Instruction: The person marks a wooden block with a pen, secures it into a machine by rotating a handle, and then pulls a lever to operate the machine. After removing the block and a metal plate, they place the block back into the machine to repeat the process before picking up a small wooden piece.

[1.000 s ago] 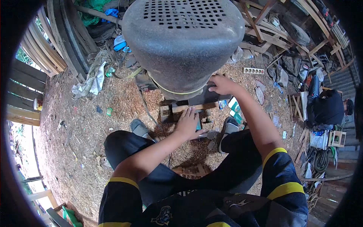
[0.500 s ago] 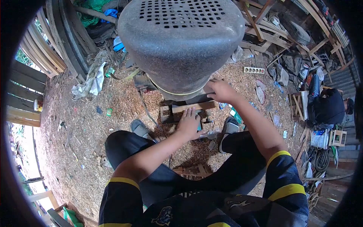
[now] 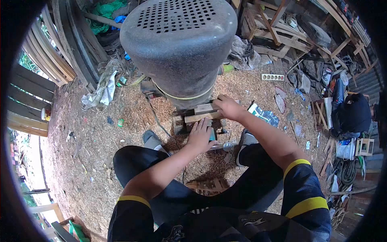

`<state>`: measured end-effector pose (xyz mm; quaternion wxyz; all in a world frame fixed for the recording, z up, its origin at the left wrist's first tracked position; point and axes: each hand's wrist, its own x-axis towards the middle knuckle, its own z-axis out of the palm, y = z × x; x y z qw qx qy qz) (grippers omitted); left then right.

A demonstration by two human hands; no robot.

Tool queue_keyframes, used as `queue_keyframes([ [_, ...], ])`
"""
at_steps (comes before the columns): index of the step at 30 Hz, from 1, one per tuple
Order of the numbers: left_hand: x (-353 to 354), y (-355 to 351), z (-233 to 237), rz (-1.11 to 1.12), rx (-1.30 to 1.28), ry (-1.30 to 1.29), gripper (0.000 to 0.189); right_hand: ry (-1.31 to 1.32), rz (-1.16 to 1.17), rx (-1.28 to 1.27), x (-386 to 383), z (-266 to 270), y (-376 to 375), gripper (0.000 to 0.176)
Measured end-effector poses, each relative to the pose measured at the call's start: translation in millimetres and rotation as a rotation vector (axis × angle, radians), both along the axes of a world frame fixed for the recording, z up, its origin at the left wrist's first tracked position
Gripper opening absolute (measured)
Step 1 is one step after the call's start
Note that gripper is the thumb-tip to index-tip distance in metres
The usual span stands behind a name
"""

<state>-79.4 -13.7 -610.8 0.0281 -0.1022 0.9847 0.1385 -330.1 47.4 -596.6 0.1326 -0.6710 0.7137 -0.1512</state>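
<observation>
Two short wooden pieces lie side by side on a low dark machine base [image 3: 178, 126] below a big dark drum-shaped housing [image 3: 177, 52] with a perforated top. My left hand [image 3: 199, 136] rests with outstretched fingers against the nearer wooden piece [image 3: 197, 117]. At the right end, my right hand [image 3: 227, 108] has its fingers curled over the farther wooden piece [image 3: 204, 108]; its fingertips are partly hidden. A clear plastic bottle [image 3: 225, 145] lies close to my left hand, near my foot.
Wood shavings cover the ground [image 3: 100, 145]. A power strip [image 3: 272, 77] lies to the right, with a wooden pallet [image 3: 262, 36] behind. A cable [image 3: 155, 115] runs left of the base. Another person [image 3: 352, 115] sits at far right. Long boards [image 3: 76, 44] lean at left.
My right hand has come nearer, away from the housing, onto the wood. The farther wooden piece now shows clearly. The housing appears farther left in view; my left hand stays at the nearer piece.
</observation>
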Motion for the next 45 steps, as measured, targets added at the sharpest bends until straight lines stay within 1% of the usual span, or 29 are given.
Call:
queue_keyframes([
  [3, -3.3, 2.6, 25.0, 0.071, 0.173, -0.035, 0.071, -0.054, 0.018, 0.006, -1.4, -2.4, -1.5, 0.039],
  [6, -1.9, 8.3, 27.7, 0.153, 0.165, -0.02, 0.07, 0.008, 0.008, 0.022, 7.6, -10.9, -2.5, 0.038],
  [9, 2.5, 16.0, 25.6, 0.249, -0.018, -0.009, 0.08, 0.066, -0.019, 0.018, 14.6, -15.4, -2.5, 0.039],
  [10, 2.8, 16.8, 24.8, 0.277, -0.074, -0.067, 0.092, 0.098, -0.011, 0.049, 14.1, -14.7, -2.6, 0.045],
  [13, 9.4, 8.8, 25.7, 0.247, -0.132, -0.035, 0.103, 0.105, -0.013, 0.088, 16.2, -11.1, 4.2, 0.056],
  [14, 9.6, 6.2, 26.1, 0.231, -0.124, -0.084, 0.105, 0.123, 0.005, 0.046, 16.9, -10.6, 6.7, 0.058],
  [16, 9.5, 1.2, 23.2, 0.195, -0.113, -0.097, 0.104, 0.159, 0.039, -0.035, 15.9, -14.5, 13.6, 0.064],
  [18, 6.7, -1.1, 19.6, 0.167, -0.132, -0.116, 0.102, 0.188, 0.015, 0.017, 13.1, -7.8, 21.1, 0.068],
  [21, 6.0, -1.6, -3.4, 0.213, -0.138, -0.022, 0.103, 0.221, -0.016, 0.04, 14.1, -4.8, 39.0, 0.074],
  [22, 6.5, 0.1, -6.7, 0.25, -0.132, -0.019, 0.103, 0.236, -0.023, 0.031, 12.6, -3.9, 41.8, 0.076],
  [25, 5.3, 1.7, -3.6, 0.266, -0.163, -0.084, 0.101, 0.177, -0.089, -0.015, 14.9, -6.8, 58.3, 0.087],
  [29, 1.0, 1.5, 2.0, 0.284, -0.139, -0.08, 0.101, 0.266, -0.129, 0.176, 9.1, -8.5, 71.2, 0.083],
  [32, -1.3, 0.9, -2.5, 0.285, -0.155, -0.059, 0.1, 0.256, -0.207, 0.049, 4.2, -10.7, 74.2, 0.081],
  [35, -1.0, 1.7, 3.7, 0.298, -0.093, -0.028, 0.099, 0.225, -0.364, 0.035, 7.6, 0.3, 77.0, 0.081],
  [36, -2.4, 2.0, 5.2, 0.308, -0.066, -0.003, 0.099, 0.198, -0.392, -0.012, 9.0, -0.2, 80.0, 0.082],
  [39, -5.5, 3.2, 9.8, 0.313, -0.044, 0.0, 0.099, 0.11, -0.52, 0.022, 23.5, -6.2, 91.2, 0.084],
  [42, -1.1, 10.1, 3.1, 0.248, -0.163, 0.105, 0.094, 0.128, -0.448, 0.014, 34.6, -9.1, 96.5, 0.085],
  [43, -0.9, 7.4, -2.3, 0.282, -0.141, 0.056, 0.093, 0.128, -0.417, 0.019, 37.9, -7.0, 95.9, 0.085],
  [45, -3.2, 0.5, -12.3, 0.355, -0.092, -0.036, 0.091, 0.088, -0.447, 0.006, 49.0, -3.1, 92.0, 0.082],
])
